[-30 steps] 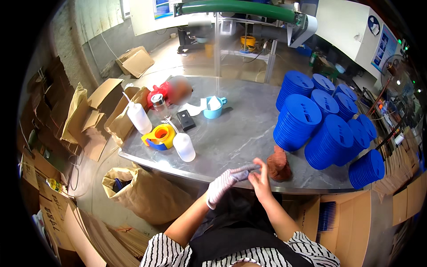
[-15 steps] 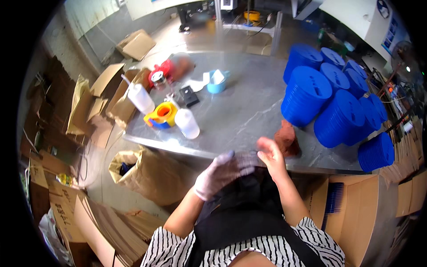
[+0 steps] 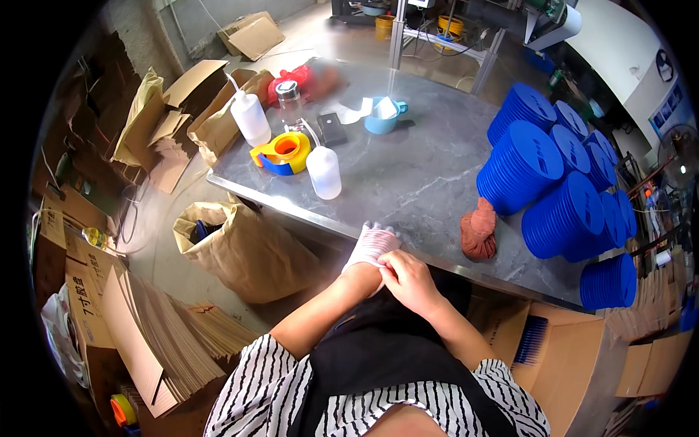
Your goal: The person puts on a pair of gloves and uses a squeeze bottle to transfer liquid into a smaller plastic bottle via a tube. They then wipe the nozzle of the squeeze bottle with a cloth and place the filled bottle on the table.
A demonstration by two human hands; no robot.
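Note:
My left hand [image 3: 373, 244] wears a pale striped knit glove [image 3: 368, 249] with grey fingertips. It is held at the table's front edge, its foreshortened fingers slightly apart and holding nothing. My bare right hand [image 3: 411, 280] pinches the glove's cuff at the left wrist. To the right of both hands, a bunched reddish-brown cloth [image 3: 478, 231] lies on the table. Behind it stand several stacks of round blue discs [image 3: 518, 164].
On the grey table [image 3: 415, 186] stand white squeeze bottles [image 3: 324, 173], a yellow tape dispenser [image 3: 284, 151], a glass jar [image 3: 290, 102] and a light-blue cup [image 3: 382, 116]. A paper sack [image 3: 247, 255] and stacked cardboard [image 3: 160, 335] stand left; an open carton [image 3: 568, 349] sits right.
My right hand has moved left from beside the cloth and now grips the glove's cuff. My left hand has turned, fingers pointing away. The view has shifted.

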